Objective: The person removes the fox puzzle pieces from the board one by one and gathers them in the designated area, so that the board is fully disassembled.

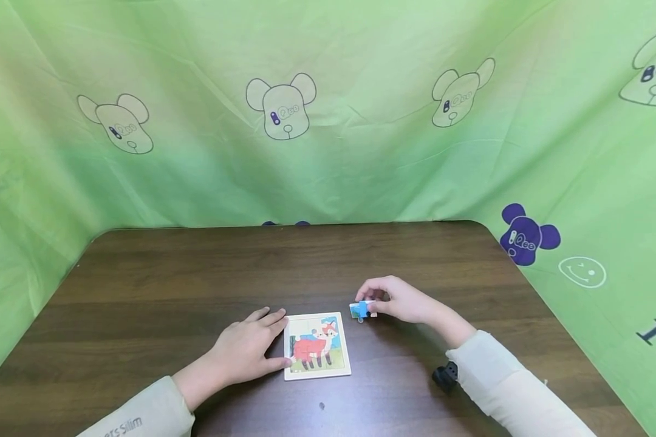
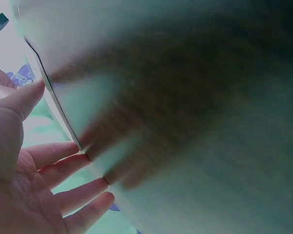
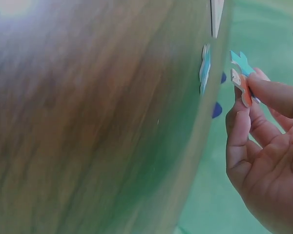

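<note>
A square framed puzzle [image 1: 317,346] with a red deer-like animal lies on the table. Its left edge is touched by the left hand [image 1: 245,348], fingers spread and fairly straight; in the left wrist view the left hand [image 2: 44,161] has its fingertips along the frame's edge [image 2: 58,109]. Right of the puzzle, the right hand [image 1: 401,300] is over a blue piece [image 1: 363,309]. The right wrist view has the right hand [image 3: 273,131] pinching puzzle pieces, one blue [image 3: 242,62] and one orange and white [image 3: 243,90], while another blue piece [image 3: 205,69] lies on the table.
The brown wooden table [image 1: 197,267] is backed by a green curtain [image 1: 197,182] with bear-head drawings. Near the right sleeve is a small black object [image 1: 445,376]. A small dark spot [image 1: 321,406] shows on the table in front of the puzzle.
</note>
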Demonstrator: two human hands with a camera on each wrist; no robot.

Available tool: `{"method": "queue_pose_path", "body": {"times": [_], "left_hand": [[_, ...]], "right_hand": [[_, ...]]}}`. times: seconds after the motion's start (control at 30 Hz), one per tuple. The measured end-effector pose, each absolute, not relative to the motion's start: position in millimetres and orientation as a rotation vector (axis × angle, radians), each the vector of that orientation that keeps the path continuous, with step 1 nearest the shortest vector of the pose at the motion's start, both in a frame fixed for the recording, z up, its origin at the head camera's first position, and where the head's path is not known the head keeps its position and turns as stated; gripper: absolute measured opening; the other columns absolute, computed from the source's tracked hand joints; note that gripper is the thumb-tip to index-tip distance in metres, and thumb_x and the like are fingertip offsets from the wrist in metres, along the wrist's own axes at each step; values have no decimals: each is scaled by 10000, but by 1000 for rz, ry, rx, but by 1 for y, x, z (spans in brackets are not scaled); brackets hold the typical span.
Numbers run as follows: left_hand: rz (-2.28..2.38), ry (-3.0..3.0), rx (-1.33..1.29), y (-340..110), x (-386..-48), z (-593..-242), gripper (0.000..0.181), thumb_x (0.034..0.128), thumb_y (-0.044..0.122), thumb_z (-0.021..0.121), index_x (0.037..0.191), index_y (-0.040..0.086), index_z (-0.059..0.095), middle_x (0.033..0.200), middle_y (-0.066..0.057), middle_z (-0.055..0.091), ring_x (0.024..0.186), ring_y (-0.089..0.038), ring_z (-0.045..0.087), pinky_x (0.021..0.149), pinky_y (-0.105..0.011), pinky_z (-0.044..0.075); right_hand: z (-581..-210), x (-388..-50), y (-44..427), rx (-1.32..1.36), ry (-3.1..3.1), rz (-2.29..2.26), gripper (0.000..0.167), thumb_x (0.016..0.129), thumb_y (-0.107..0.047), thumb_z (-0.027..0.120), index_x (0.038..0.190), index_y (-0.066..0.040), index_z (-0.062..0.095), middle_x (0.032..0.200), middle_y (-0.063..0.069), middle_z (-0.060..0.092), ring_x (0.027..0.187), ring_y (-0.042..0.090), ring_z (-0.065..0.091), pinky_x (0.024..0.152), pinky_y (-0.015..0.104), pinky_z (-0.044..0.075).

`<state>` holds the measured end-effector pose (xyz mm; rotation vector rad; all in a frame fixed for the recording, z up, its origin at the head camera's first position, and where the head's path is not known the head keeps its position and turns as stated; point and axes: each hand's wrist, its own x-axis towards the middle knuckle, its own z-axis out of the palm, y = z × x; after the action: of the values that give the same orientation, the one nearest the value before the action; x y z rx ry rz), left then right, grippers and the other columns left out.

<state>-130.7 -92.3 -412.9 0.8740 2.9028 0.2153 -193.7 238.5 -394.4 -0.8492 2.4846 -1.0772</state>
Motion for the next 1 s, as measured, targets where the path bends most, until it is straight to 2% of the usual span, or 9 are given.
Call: {"method": "queue_pose_path", "body": {"times": [0.53,0.77,1.0], "left_hand": [[198,2893,873,-93,-133,-412,772,832,593,697,1404,91,566,1495,-54,527,1377,-324,493,893,-517,544],[214,2891,861,-93,-131,-412,759,842,583,689,1410,95,562,1504,-48,517,1389,-316,481,897,-529,540],[227,2895,864,-92,-130,-413,754,843,575,692,1408,92,563,1499,-56,522,1385,-318,485,887,-517,546]], "right_hand": [[-401,-199,263,-774,2478,-1096,147,919,13,634,1058,4,683,832,93,685,733,79,576,704,218,468],[-408,-205,265,-726,2431,-1106,164,912,87,587,1060,71,653,833,140,691,694,102,603,661,215,498],[-408,-207,264,-731,2497,-1035,199,885,86,609,1081,65,641,832,83,621,649,56,538,616,196,453]]}}
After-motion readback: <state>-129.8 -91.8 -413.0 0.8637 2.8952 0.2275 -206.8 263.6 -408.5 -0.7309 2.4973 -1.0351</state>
